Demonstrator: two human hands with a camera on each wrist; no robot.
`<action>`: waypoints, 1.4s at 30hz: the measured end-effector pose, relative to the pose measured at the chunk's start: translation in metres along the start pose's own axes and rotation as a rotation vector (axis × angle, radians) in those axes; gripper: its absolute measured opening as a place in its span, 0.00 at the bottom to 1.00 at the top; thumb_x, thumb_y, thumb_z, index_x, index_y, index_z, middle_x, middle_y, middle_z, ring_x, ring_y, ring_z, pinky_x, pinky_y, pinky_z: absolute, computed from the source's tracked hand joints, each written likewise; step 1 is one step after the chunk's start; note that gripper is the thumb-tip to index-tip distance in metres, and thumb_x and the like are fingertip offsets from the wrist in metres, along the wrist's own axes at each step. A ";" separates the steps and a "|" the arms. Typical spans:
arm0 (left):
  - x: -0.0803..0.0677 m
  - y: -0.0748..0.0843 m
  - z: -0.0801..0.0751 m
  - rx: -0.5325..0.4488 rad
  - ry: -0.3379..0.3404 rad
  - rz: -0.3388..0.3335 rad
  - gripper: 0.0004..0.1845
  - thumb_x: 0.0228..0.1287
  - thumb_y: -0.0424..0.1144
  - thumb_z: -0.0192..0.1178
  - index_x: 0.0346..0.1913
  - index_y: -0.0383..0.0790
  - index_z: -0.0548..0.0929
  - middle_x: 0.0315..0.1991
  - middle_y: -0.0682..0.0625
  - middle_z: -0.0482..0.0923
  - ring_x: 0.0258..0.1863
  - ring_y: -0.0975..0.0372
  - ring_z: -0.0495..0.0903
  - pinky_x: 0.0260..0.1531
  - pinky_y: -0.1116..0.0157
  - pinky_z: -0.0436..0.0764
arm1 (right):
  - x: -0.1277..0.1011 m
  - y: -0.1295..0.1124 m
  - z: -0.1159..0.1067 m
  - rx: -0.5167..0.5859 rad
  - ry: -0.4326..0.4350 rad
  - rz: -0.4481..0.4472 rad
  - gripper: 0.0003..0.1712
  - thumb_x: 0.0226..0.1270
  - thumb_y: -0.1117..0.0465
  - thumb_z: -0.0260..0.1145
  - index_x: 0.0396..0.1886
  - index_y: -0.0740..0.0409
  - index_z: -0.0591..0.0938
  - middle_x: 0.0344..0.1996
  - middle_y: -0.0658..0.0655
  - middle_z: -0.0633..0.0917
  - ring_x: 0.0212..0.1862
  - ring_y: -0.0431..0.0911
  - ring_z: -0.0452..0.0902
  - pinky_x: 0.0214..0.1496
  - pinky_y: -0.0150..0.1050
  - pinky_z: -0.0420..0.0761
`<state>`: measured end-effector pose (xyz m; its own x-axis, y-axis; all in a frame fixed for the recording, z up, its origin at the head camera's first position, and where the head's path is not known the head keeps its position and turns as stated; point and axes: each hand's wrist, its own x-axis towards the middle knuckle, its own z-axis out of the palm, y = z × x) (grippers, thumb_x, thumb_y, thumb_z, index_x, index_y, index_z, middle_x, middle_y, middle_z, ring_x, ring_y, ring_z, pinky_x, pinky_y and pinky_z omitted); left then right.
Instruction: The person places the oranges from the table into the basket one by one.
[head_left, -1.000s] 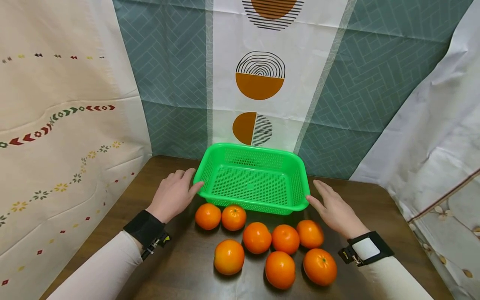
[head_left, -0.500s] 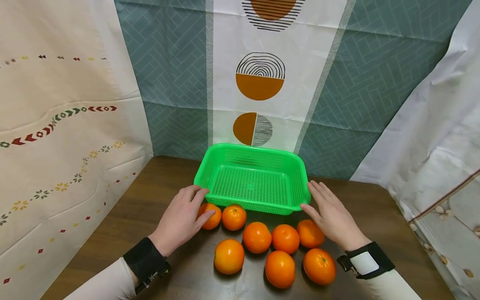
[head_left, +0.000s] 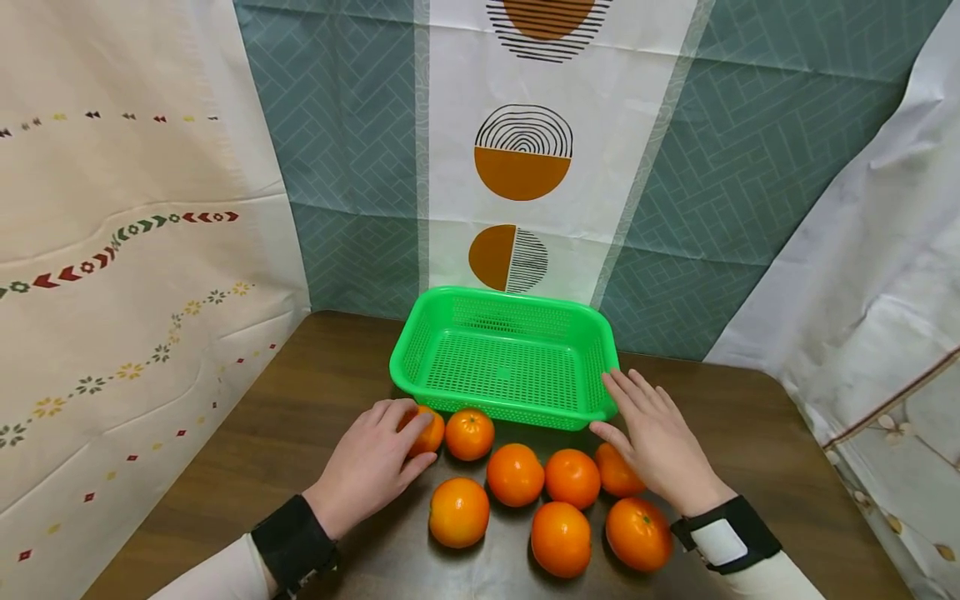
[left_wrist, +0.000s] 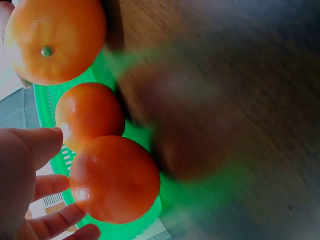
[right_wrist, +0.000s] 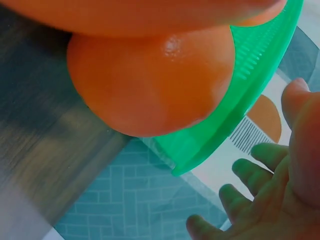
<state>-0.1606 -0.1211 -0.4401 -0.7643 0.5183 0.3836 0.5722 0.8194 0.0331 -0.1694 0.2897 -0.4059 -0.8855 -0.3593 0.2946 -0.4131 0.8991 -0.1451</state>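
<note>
Over the leftmost orange (head_left: 433,435) lies my left hand (head_left: 371,462), fingers on its far left side and thumb in front, covering part of it. From the left wrist, the spread fingers (left_wrist: 54,220) come right up to that orange (left_wrist: 115,180). My right hand (head_left: 663,442) hovers with straight fingers by the right front corner of a green plastic basket (head_left: 502,408), partly covering an orange (head_left: 615,473) below it. The right wrist view has these fingers apart from the large orange (right_wrist: 155,85) in front. No orange lies in the basket.
Several more oranges sit in front of the basket on the brown wooden table (head_left: 247,425), among them one beside the left hand's orange (head_left: 469,434) and one nearest the front (head_left: 561,540). A patterned cloth (head_left: 352,208) hangs right behind the basket.
My left hand has moved from the basket's left edge down and right onto the leftmost orange. My right hand has shifted slightly left, over the rightmost back orange. Basket and oranges stay put.
</note>
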 end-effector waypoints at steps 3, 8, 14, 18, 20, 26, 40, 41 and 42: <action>0.000 -0.001 0.001 0.015 -0.011 0.001 0.29 0.62 0.57 0.69 0.62 0.47 0.78 0.56 0.43 0.72 0.54 0.49 0.72 0.58 0.51 0.75 | 0.000 -0.001 0.000 0.000 -0.035 -0.012 0.45 0.71 0.38 0.62 0.79 0.56 0.62 0.76 0.60 0.63 0.78 0.59 0.49 0.73 0.65 0.52; -0.001 -0.002 0.003 0.009 -0.003 -0.017 0.31 0.61 0.57 0.70 0.63 0.46 0.78 0.54 0.42 0.71 0.51 0.48 0.73 0.52 0.53 0.78 | 0.000 -0.002 -0.002 0.000 -0.097 -0.040 0.43 0.72 0.38 0.61 0.77 0.57 0.66 0.75 0.60 0.65 0.77 0.60 0.51 0.73 0.65 0.54; 0.000 -0.002 0.006 -0.013 0.005 -0.045 0.31 0.60 0.55 0.72 0.62 0.45 0.77 0.54 0.42 0.68 0.48 0.48 0.74 0.44 0.55 0.83 | 0.000 -0.002 -0.003 -0.001 -0.096 -0.096 0.39 0.72 0.43 0.64 0.75 0.59 0.69 0.73 0.61 0.68 0.76 0.61 0.56 0.73 0.60 0.56; 0.001 -0.001 0.005 -0.002 0.002 -0.059 0.31 0.60 0.55 0.72 0.61 0.44 0.74 0.54 0.42 0.69 0.47 0.48 0.76 0.39 0.54 0.84 | 0.001 -0.003 -0.004 0.005 -0.097 -0.110 0.39 0.73 0.43 0.63 0.74 0.59 0.69 0.73 0.60 0.69 0.75 0.61 0.57 0.73 0.60 0.58; 0.002 -0.001 0.005 -0.001 0.000 -0.063 0.32 0.60 0.55 0.72 0.61 0.44 0.73 0.53 0.43 0.69 0.45 0.49 0.76 0.35 0.56 0.84 | 0.001 -0.002 -0.005 0.004 -0.093 -0.111 0.38 0.72 0.43 0.64 0.74 0.59 0.70 0.72 0.60 0.70 0.75 0.61 0.57 0.73 0.60 0.58; 0.000 0.000 0.003 -0.030 -0.024 -0.071 0.36 0.55 0.54 0.76 0.63 0.41 0.78 0.51 0.42 0.69 0.42 0.51 0.72 0.32 0.59 0.81 | 0.002 -0.002 -0.008 0.007 -0.084 -0.125 0.35 0.73 0.46 0.65 0.72 0.60 0.73 0.69 0.60 0.74 0.74 0.60 0.60 0.71 0.60 0.62; 0.000 -0.002 0.001 -0.053 -0.078 -0.058 0.35 0.56 0.52 0.75 0.63 0.43 0.76 0.51 0.43 0.75 0.41 0.52 0.77 0.38 0.57 0.82 | 0.009 0.001 -0.005 0.023 -0.045 -0.164 0.19 0.68 0.61 0.71 0.57 0.59 0.84 0.55 0.57 0.84 0.63 0.56 0.75 0.63 0.54 0.75; -0.001 -0.003 0.001 -0.060 -0.082 -0.062 0.35 0.56 0.52 0.75 0.63 0.43 0.75 0.52 0.44 0.75 0.41 0.52 0.77 0.38 0.57 0.82 | 0.010 0.002 -0.005 0.026 -0.039 -0.175 0.19 0.67 0.62 0.72 0.57 0.59 0.85 0.54 0.56 0.84 0.62 0.55 0.75 0.62 0.53 0.76; -0.001 -0.003 0.002 -0.066 -0.085 -0.067 0.35 0.56 0.52 0.75 0.64 0.44 0.75 0.52 0.44 0.74 0.41 0.53 0.76 0.38 0.57 0.82 | 0.010 0.002 -0.005 0.030 -0.032 -0.184 0.19 0.66 0.63 0.72 0.56 0.58 0.85 0.53 0.56 0.84 0.61 0.54 0.76 0.62 0.52 0.76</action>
<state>-0.1624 -0.1237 -0.4423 -0.8224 0.4842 0.2987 0.5352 0.8365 0.1174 -0.1780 0.2892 -0.3985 -0.8005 -0.5253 0.2884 -0.5745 0.8097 -0.1199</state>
